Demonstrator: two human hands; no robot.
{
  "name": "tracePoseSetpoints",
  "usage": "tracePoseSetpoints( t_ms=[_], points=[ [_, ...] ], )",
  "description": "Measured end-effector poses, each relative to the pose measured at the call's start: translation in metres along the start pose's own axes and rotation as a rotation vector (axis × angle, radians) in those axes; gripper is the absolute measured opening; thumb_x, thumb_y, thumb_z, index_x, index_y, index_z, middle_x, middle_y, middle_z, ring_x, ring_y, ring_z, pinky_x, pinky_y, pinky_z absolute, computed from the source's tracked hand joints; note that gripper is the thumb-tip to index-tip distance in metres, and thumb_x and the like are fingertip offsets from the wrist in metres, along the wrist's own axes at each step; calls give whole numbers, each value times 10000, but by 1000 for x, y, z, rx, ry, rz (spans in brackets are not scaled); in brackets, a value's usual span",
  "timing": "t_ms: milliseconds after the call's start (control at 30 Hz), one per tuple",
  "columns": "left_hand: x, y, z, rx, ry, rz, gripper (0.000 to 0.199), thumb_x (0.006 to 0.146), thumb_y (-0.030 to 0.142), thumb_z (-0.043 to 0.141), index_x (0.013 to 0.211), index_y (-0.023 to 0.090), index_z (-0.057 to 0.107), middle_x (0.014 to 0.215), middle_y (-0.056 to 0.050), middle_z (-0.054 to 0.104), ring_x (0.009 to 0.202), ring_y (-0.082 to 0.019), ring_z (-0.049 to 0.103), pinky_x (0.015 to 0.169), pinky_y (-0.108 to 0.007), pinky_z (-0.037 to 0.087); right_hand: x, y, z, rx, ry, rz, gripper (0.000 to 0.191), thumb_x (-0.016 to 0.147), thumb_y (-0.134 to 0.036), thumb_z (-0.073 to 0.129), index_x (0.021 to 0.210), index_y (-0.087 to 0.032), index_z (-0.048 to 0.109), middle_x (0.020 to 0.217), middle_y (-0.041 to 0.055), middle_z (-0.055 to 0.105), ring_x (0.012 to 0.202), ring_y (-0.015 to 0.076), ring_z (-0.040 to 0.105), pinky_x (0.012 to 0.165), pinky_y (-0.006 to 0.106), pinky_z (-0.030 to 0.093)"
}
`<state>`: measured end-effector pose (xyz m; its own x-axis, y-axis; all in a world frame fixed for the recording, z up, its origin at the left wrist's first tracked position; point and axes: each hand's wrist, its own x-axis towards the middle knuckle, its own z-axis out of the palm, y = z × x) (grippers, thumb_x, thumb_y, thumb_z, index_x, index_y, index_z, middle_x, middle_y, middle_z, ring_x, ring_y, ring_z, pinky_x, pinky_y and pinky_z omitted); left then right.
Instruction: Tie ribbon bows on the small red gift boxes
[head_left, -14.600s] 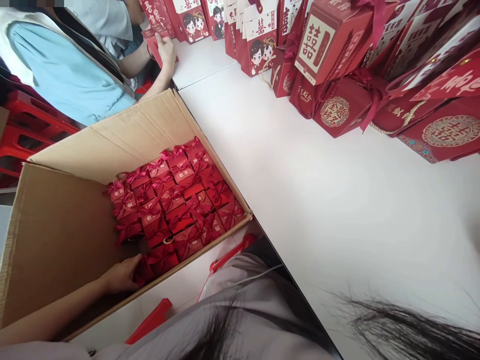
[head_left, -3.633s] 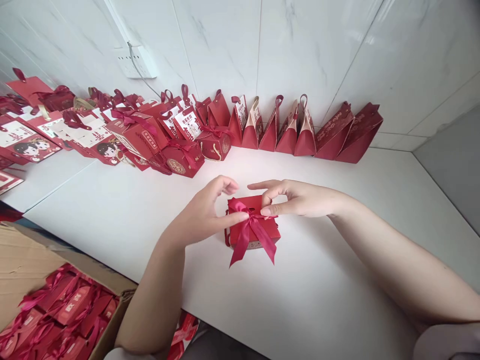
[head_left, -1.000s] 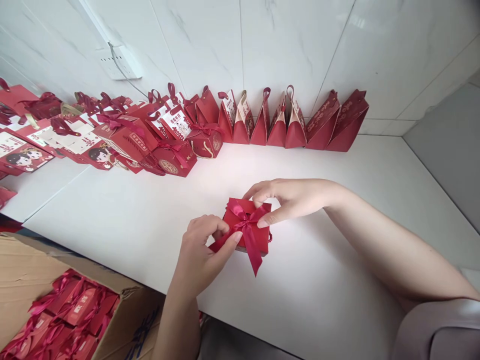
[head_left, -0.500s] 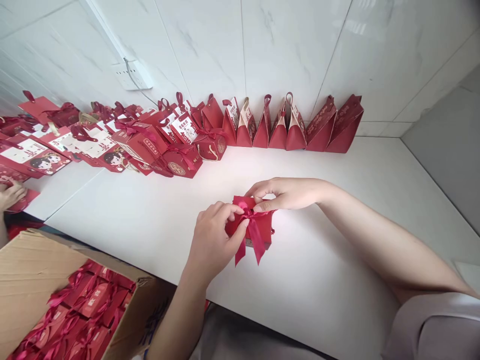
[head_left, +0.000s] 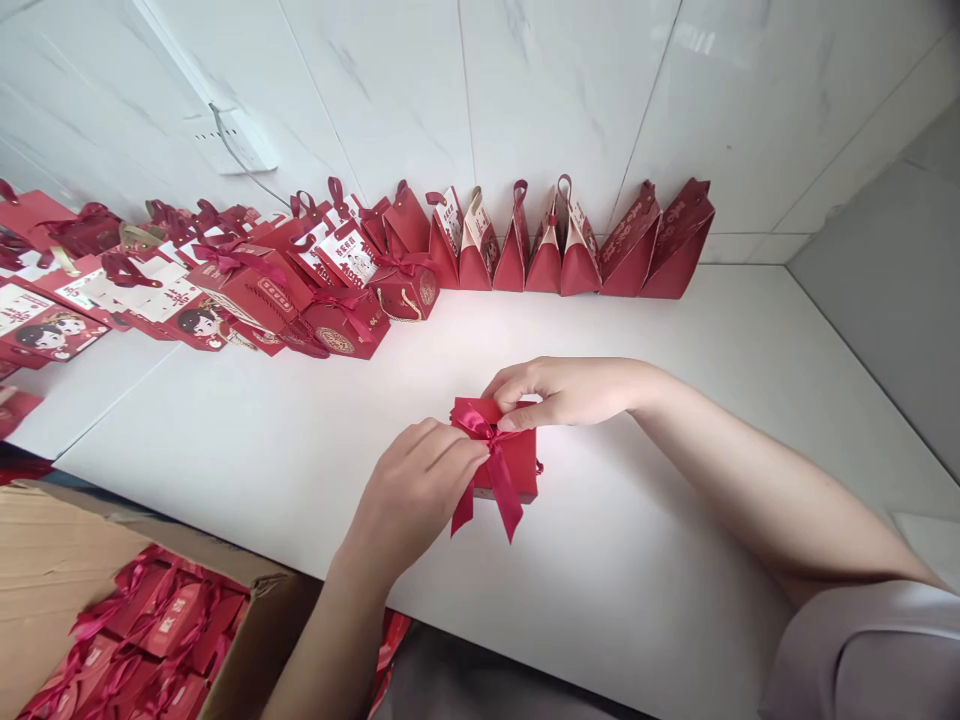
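Note:
A small red gift box (head_left: 519, 468) stands on the white table in front of me, tied on top with a shiny crimson ribbon (head_left: 505, 490). Two ribbon tails hang over its near side. From the left, my left hand (head_left: 420, 485) pinches the ribbon close to the knot, its fingers closed together. Across the box's far right corner lies my right hand (head_left: 559, 392). Its thumb and curled fingers close on the ribbon's bow by the knot; the fingertips are partly hidden behind the box top.
Along the tiled wall stand several red gift bags (head_left: 581, 255). More red boxes and bags (head_left: 255, 280) crowd the left. An open cardboard carton (head_left: 251, 625) at lower left holds several ribboned red boxes. A wall socket (head_left: 232, 140) has a cable.
My left hand has shifted slightly left and down, its fingers now closed tighter at the knot. The view has turned a little, and the other person's hand at the far left is out of sight.

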<state>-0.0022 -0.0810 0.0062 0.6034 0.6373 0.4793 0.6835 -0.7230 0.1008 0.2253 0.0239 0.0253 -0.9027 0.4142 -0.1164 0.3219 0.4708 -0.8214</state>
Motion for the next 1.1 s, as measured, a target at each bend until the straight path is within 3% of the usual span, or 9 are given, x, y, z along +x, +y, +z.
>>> tracePoseSetpoints(
  t_ms=[167, 333, 433, 533, 667, 800, 933, 1000, 1100],
  points=[
    [6, 8, -9, 325, -51, 271, 204, 908, -8, 472, 925, 145, 606, 776, -31, 644, 704, -167, 537, 659, -332, 423, 2, -2, 0, -27, -6, 6, 241, 934, -312, 533, 745, -179, 601, 1151, 45, 620, 858, 167, 588, 714, 299, 405],
    [8, 7, -16, 187, -93, 219, 181, 904, 39, 529, 972, 154, 652, 802, -28, 648, 775, -177, 575, 684, -335, 405, 1, -4, 0, -46, 43, 26, 259, 927, -322, 544, 726, -178, 623, 1153, 50, 644, 853, 173, 599, 712, 302, 416],
    [-1, 6, -21, -118, -71, 34, 85, 896, 225, 641, 818, 203, 668, 746, -4, 625, 724, -156, 545, 691, -324, 397, -2, -7, -2, -40, 21, 44, 316, 914, -408, 572, 705, -186, 657, 1050, 53, 681, 857, 192, 608, 731, 307, 429],
    [-16, 11, -21, -262, -3, -351, 386, 941, 291, 570, 573, 180, 544, 584, 12, 524, 592, -122, 461, 616, -287, 372, -5, -8, -4, -8, -21, 62, 324, 905, -454, 580, 738, -202, 695, 971, 49, 701, 834, 195, 615, 730, 306, 439],
    [-37, 21, -15, -250, -234, -848, 479, 958, 480, 474, 596, 193, 598, 607, -6, 571, 618, -152, 507, 584, -282, 357, -6, -8, -5, 6, -36, 49, 319, 918, -457, 560, 777, -207, 700, 985, 45, 705, 831, 190, 618, 725, 302, 443],
    [-46, 24, -4, -676, -402, -1030, 569, 928, 613, 420, 718, 189, 735, 854, -59, 730, 828, -224, 624, 727, -302, 435, -5, -6, -4, 1, -58, 14, 299, 942, -396, 537, 765, -185, 654, 1121, 52, 676, 868, 174, 617, 717, 290, 441],
    [-49, 20, 14, -1372, -471, -1175, 864, 908, 739, 191, 981, 120, 790, 1022, -163, 755, 906, -270, 675, 714, -311, 485, -5, -3, -4, 31, -89, 4, 289, 949, -381, 536, 766, -177, 627, 1168, 52, 651, 861, 159, 614, 709, 284, 442],
    [-52, 19, 23, -1711, -441, -1195, 897, 882, 770, 219, 1025, 78, 773, 1001, -201, 752, 848, -263, 697, 603, -278, 490, -5, -2, -4, 32, -97, 3, 287, 953, -386, 533, 780, -178, 629, 1159, 49, 650, 858, 157, 612, 707, 284, 439],
    [-55, 22, 31, -2023, -300, -1232, 657, 879, 663, 478, 917, 78, 775, 844, -159, 753, 728, -205, 696, 535, -230, 499, -5, -2, -4, 31, -97, 10, 269, 956, -381, 530, 815, -180, 642, 1147, 49, 650, 861, 160, 608, 701, 284, 432]
  ],
)
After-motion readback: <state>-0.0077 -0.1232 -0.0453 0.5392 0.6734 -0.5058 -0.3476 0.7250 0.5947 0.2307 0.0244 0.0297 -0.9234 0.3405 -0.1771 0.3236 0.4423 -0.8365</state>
